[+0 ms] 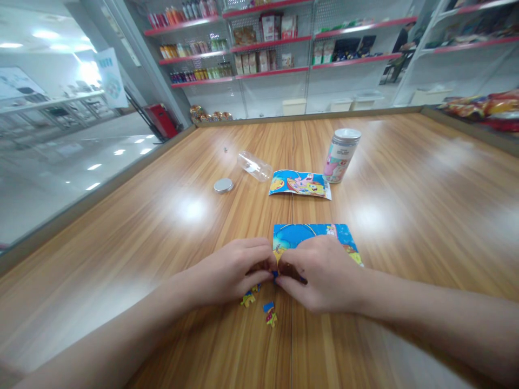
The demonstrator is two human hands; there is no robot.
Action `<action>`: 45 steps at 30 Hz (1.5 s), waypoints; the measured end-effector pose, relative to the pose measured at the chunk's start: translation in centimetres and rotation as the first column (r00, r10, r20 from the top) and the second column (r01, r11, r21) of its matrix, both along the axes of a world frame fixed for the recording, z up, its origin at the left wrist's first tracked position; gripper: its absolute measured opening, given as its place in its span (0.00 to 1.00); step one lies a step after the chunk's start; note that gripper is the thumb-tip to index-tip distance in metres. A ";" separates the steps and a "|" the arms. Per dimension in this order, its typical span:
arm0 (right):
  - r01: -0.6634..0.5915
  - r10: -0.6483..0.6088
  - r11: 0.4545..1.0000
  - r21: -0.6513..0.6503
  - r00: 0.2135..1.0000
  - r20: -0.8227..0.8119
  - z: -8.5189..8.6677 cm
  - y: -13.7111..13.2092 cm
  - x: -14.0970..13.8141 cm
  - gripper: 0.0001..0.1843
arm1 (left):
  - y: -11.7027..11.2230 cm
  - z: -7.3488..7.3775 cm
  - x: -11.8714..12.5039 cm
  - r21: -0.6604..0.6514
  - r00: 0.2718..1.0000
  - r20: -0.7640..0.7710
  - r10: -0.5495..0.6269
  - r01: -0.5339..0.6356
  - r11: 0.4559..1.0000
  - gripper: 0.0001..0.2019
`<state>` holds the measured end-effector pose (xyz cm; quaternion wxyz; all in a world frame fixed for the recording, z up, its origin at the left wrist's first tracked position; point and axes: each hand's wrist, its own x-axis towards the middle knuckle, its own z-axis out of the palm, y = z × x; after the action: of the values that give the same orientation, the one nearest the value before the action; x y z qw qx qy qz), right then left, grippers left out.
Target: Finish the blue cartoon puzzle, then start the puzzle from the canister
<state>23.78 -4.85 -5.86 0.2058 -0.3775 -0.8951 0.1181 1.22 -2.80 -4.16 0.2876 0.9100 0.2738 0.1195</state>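
A partly assembled blue jigsaw puzzle [292,232] lies flat on the wooden table, its lower part covered by my hands. My left hand [239,267] and my right hand [324,273] meet at the puzzle's lower left corner. Thumb and fingers of both are pinched on a small blue puzzle piece [275,274], mostly hidden between the fingertips. Just below my left fingers lie some yellow-green puzzle pieces [248,298], partly covered. A loose blue, yellow and red puzzle piece [270,313] sits nearer to me.
Beyond the puzzle lies a cartoon picture sheet [298,183], with an upright printed can [341,155] at its right end. A clear plastic canister [254,165] rests on its side near a silver lid [223,186]. Stocked shelves [267,40] stand behind the table.
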 end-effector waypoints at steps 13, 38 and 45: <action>0.175 -0.173 0.973 -0.152 0.985 0.029 1.6 2.7 2.4 0.04 | 0.6 -0.6 -0.6 0.224 0.995 -0.064 -0.075 0.088 0.971 0.21; -0.195 0.181 0.981 -0.018 0.938 -0.295 -0.3 3.1 2.4 0.12 | 0.5 0.2 -0.1 0.210 0.994 -0.072 -0.088 0.101 0.972 0.12; -0.214 0.210 0.976 0.038 0.882 -0.422 -0.4 3.1 1.9 0.07 | 0.5 -0.5 0.1 0.217 0.998 0.046 -0.048 0.037 0.976 0.13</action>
<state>25.70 -1.78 -6.28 0.3790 -0.2440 -0.8642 0.2233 1.37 -2.29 -4.63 0.1966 0.9381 0.2325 0.1654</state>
